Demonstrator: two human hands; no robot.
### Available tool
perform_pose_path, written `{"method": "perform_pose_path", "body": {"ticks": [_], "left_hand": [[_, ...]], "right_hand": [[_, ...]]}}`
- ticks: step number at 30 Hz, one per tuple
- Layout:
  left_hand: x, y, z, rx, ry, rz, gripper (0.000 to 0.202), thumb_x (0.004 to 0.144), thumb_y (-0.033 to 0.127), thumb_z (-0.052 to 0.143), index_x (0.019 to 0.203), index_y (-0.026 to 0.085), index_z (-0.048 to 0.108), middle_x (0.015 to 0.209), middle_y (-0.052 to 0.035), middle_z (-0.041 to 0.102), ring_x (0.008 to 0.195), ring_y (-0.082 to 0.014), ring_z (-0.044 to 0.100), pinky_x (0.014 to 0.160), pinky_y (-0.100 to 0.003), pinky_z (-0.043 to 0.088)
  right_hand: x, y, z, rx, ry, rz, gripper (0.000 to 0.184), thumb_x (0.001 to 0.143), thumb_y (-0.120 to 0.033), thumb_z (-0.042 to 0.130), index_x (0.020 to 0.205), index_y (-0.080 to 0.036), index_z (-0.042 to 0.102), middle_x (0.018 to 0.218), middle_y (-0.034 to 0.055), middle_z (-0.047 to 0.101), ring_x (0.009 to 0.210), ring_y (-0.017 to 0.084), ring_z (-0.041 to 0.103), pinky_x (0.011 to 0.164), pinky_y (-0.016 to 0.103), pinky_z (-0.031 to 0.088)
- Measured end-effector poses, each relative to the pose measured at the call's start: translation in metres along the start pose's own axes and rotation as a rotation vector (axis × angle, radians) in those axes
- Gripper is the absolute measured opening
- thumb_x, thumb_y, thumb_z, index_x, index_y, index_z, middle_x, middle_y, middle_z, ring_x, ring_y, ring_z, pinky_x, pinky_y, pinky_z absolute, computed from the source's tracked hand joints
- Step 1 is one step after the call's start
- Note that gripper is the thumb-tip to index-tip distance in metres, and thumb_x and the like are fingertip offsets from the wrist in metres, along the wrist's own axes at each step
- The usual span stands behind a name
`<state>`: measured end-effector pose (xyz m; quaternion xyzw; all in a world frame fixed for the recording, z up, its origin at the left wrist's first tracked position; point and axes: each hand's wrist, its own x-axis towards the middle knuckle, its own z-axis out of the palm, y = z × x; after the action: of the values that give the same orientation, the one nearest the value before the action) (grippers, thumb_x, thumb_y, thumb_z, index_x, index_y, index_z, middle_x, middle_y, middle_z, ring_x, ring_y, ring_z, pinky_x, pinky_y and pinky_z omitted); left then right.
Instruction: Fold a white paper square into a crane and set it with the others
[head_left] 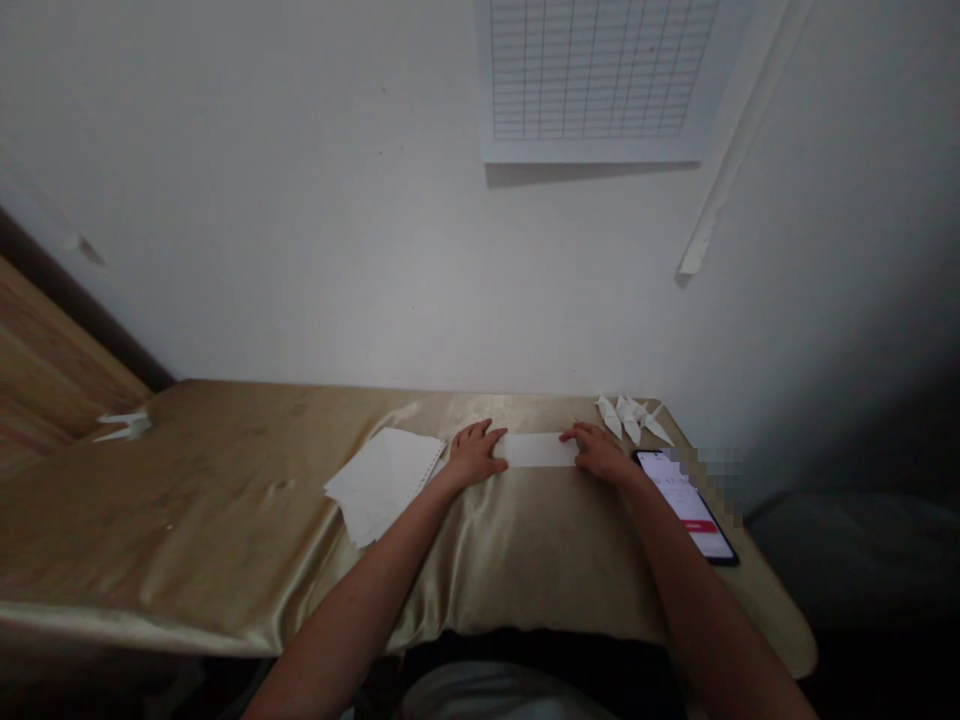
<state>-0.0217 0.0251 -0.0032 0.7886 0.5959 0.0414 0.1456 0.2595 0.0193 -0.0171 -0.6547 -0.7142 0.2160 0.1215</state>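
A white strip of paper (pixel 538 450), apparently folded, lies flat on the gold satin cloth. At its left end rests my left hand (pixel 475 456), fingers spread, with the forefinger and thumb touching the paper near its two corners. My right hand (pixel 598 456) is at the strip's other end, its forefinger on the top edge and the thumb lower down, apart from each other. Part of the right end is hidden under those fingers. Beside my left hand is a stack of white paper sheets (pixel 384 475) with a perforated edge.
Several folded white paper figures (pixel 630 415) sit at the table's back right corner. A lit phone (pixel 688 505) lies near the right edge, by my right forearm. Another folded paper piece (pixel 127 426) is at far left. Behind the table rises a white wall (pixel 315 250) with a gridded sheet (pixel 600 75).
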Motion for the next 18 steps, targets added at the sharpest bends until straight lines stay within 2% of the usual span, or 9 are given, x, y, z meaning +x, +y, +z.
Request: {"method": "perform_pose_path", "body": {"ticks": [6,13,16,18], "left_hand": [[-0.001,-0.002,0.004,0.022,0.026,0.017,0.071,0.084,0.043,0.065,0.152,0.034,0.046,0.166,-0.0061,0.03,0.152,-0.0325,0.028,0.123,-0.049,0.022],[-0.002,0.0,0.007,0.043,0.034,0.015,0.06,0.092,0.044,0.053,0.152,0.035,0.046,0.166,-0.0049,0.031,0.153,-0.032,0.026,0.123,-0.051,0.021],[-0.003,0.002,0.008,0.029,0.056,0.002,0.056,0.096,0.051,0.046,0.15,0.035,0.049,0.166,-0.0055,0.032,0.153,-0.0316,0.026,0.123,-0.051,0.021],[-0.004,0.002,0.008,0.02,0.074,0.011,0.061,0.095,0.06,0.047,0.149,0.034,0.05,0.165,-0.0068,0.033,0.152,-0.0326,0.027,0.122,-0.051,0.021]], "right_hand": [[0.0,0.004,0.0,-0.036,-0.014,-0.025,0.065,0.072,-0.008,0.055,0.135,-0.027,0.062,0.158,0.005,0.041,0.147,0.023,0.034,0.122,0.042,0.023],[0.003,0.012,0.003,-0.015,0.002,-0.045,0.068,0.072,-0.004,0.051,0.134,-0.029,0.064,0.157,0.0028,0.043,0.146,0.021,0.038,0.121,0.04,0.026],[0.005,0.015,0.004,-0.013,0.009,-0.056,0.067,0.074,-0.003,0.048,0.133,-0.03,0.065,0.156,0.002,0.044,0.145,0.02,0.039,0.121,0.04,0.027],[0.006,0.015,0.003,-0.015,0.019,-0.072,0.066,0.076,-0.002,0.046,0.132,-0.03,0.066,0.156,0.002,0.046,0.144,0.02,0.041,0.121,0.04,0.028]]}}
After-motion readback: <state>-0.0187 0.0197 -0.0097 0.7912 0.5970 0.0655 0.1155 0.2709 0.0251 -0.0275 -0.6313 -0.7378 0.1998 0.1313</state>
